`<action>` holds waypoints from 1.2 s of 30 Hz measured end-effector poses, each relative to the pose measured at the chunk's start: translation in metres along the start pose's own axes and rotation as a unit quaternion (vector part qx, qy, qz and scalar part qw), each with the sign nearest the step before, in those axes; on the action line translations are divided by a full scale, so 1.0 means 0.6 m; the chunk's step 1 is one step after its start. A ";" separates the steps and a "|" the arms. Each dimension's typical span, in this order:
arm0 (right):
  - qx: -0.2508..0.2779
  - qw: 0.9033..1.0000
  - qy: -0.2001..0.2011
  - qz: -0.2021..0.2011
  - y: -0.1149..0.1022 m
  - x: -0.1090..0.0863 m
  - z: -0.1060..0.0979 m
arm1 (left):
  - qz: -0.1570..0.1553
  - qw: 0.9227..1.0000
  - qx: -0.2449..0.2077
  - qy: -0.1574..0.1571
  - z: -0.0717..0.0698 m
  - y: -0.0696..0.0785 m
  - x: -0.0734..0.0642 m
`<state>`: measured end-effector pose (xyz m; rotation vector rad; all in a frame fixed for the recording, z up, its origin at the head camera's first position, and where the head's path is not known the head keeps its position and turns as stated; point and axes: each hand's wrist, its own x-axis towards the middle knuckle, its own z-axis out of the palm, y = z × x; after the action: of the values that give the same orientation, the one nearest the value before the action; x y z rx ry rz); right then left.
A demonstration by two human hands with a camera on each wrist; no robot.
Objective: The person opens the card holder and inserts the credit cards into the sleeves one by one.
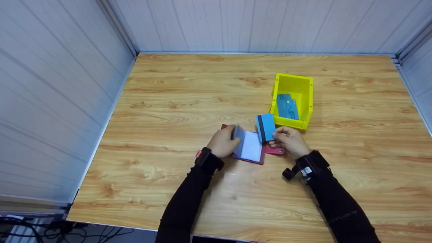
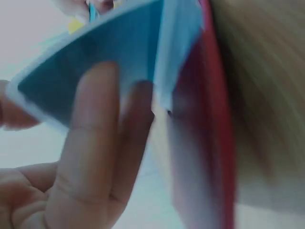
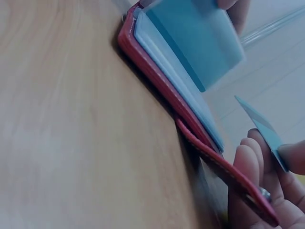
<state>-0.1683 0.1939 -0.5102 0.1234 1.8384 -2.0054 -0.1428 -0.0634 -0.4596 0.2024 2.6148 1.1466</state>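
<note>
A small red card holder (image 1: 258, 162) lies open on the table, with clear plastic pages (image 1: 250, 145) inside and a red snap strap (image 1: 275, 151) reaching out to the right. At its left side my left hand (image 1: 222, 142) pinches a raised plastic page (image 2: 52, 81) between thumb and fingers; a blue card shows in that page (image 3: 200, 43). Just right of the holder, my right hand (image 1: 291, 141) pinches a blue card (image 1: 267, 125) with a dark stripe by its lower right corner. This card is tilted up and overlaps the holder's right edge in the head view.
A yellow bin (image 1: 290, 123) stands behind my right hand, with several blue cards (image 1: 287, 108) inside. Pale panel walls (image 1: 216, 27) bound the wooden table (image 1: 162, 101) at the back and sides. Black cables (image 1: 60, 229) lie below the table's front left corner.
</note>
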 end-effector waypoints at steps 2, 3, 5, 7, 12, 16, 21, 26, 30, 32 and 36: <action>-0.009 1.000 0.001 0.001 -0.001 0.000 0.000 | 0.000 1.000 -0.014 0.008 -0.006 -0.012 0.005; -0.013 1.000 0.001 0.002 -0.001 0.000 0.000 | -0.001 1.000 -0.017 0.013 -0.008 -0.017 0.007; -0.022 1.000 0.003 0.003 -0.001 0.001 0.000 | -0.006 1.000 -0.021 0.023 -0.010 -0.026 0.012; -0.030 0.999 0.007 0.005 -0.001 0.002 0.001 | -0.012 0.999 -0.018 0.031 -0.010 -0.033 0.015; -0.048 0.999 0.014 0.010 -0.009 -0.002 0.003 | -0.021 0.999 0.001 0.037 -0.010 -0.041 0.016; -0.058 0.998 0.017 0.006 -0.027 -0.008 0.007 | -0.025 0.999 0.002 0.030 -0.009 -0.042 0.013; -0.086 0.996 0.013 -0.012 -0.050 -0.014 0.022 | -0.023 0.999 0.006 0.024 -0.009 -0.042 0.010; -0.106 0.994 0.011 0.000 -0.065 -0.017 0.044 | -0.029 0.999 0.006 0.019 -0.011 -0.043 0.009; -0.158 0.987 0.000 0.009 -0.056 -0.016 0.058 | -0.035 0.999 0.006 0.018 -0.012 -0.045 0.009; -0.189 0.982 -0.003 0.002 -0.047 -0.015 0.063 | -0.035 0.999 0.006 0.019 -0.013 -0.046 0.009; -0.243 0.970 -0.003 -0.018 -0.031 -0.012 0.069 | -0.030 0.999 0.008 0.025 -0.013 -0.047 0.010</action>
<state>-0.1595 0.1562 -0.4852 -0.0591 2.2791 -1.5138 -0.1514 -0.0867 -0.4764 0.0987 2.6561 1.1243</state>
